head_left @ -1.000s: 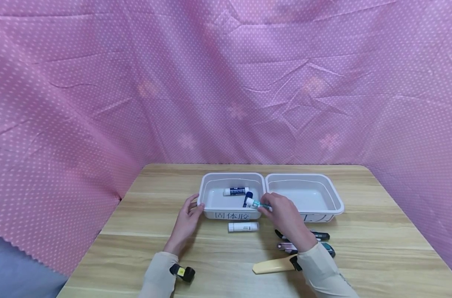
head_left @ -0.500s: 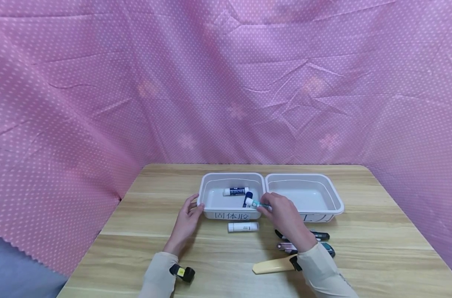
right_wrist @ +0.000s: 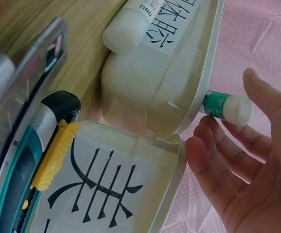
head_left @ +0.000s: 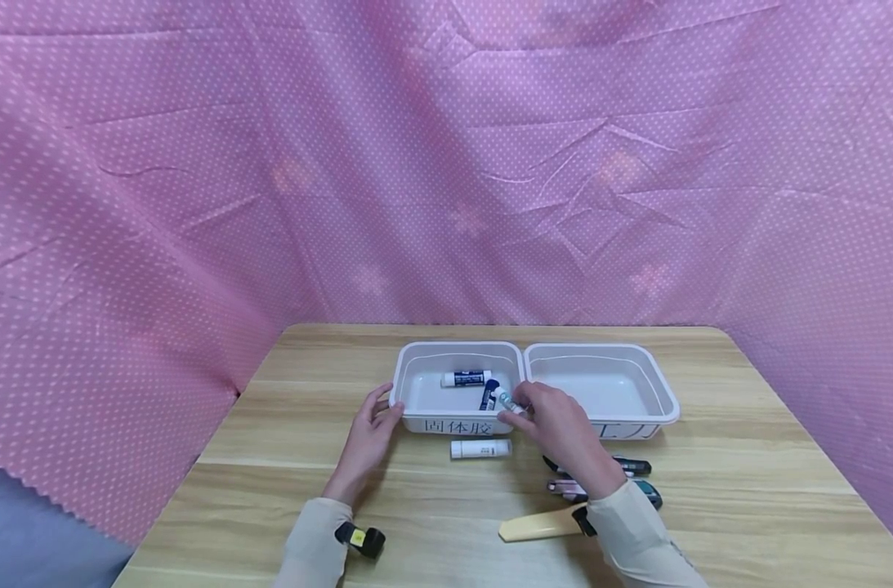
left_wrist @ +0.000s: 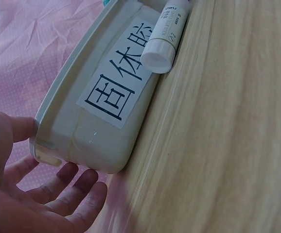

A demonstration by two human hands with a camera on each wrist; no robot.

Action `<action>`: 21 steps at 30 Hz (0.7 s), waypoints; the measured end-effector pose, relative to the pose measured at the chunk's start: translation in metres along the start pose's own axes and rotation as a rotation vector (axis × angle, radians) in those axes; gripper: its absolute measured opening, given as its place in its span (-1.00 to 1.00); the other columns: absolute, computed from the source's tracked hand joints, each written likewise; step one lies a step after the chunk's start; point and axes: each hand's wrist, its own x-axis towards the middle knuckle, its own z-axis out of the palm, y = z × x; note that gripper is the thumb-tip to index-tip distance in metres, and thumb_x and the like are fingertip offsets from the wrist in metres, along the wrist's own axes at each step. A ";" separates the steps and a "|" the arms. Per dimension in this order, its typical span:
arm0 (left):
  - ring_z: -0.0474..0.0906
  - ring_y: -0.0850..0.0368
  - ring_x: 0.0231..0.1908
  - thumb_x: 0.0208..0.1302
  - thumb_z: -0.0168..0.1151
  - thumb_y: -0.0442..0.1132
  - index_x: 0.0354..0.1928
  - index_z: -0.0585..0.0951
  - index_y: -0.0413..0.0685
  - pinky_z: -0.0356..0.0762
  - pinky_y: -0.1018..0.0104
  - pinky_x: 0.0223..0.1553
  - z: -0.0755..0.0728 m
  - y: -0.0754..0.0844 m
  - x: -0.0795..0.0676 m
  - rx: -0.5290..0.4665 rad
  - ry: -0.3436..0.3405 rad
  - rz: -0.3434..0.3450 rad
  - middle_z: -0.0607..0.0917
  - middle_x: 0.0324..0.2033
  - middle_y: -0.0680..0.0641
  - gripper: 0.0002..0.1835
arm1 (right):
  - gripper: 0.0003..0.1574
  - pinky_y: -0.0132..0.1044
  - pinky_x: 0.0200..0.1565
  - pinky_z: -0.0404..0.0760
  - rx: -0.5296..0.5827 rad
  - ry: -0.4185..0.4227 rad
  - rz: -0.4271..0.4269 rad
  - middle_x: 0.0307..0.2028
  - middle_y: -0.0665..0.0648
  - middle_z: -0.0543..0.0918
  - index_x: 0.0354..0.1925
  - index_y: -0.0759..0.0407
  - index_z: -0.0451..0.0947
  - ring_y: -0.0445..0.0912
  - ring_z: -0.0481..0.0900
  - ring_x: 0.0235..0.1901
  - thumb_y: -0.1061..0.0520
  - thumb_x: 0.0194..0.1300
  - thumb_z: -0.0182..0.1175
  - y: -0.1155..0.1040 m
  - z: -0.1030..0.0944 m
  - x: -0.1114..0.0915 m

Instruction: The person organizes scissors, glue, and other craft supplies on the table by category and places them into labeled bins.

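The teal-and-white glue stick sits tilted at the front right corner of the left tray, its white end jutting past the rim in the right wrist view. Around it the right hand is spread, the thumb clear of the stick and the fingers just beside it; whether a fingertip touches it, I cannot tell. Inside the same tray, one dark blue glue stick lies near the front right corner, close to the teal one, and another blue-and-white glue stick lies farther back, roughly parallel to the back edge. The left hand pinches the tray's front left corner between thumb and forefinger, its other fingers loose below the rim. Just beyond the front edge, a white glue stick lies on the table. The right tray stands against the left tray's right edge; before its front edge, partly hidden by the right forearm, lie a black cutter and a cream-coloured tool.
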 end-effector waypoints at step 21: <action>0.50 -0.26 0.30 0.55 0.15 -0.10 0.53 0.27 0.01 0.40 -0.12 0.39 0.000 0.004 -0.002 0.010 -0.002 0.002 0.49 0.33 -0.34 -0.40 | -0.59 -0.31 -0.36 0.57 -0.025 -0.045 0.017 -0.39 -0.05 0.69 -0.24 0.03 0.69 -0.25 0.47 -0.47 -0.24 0.20 0.45 -0.003 -0.004 -0.002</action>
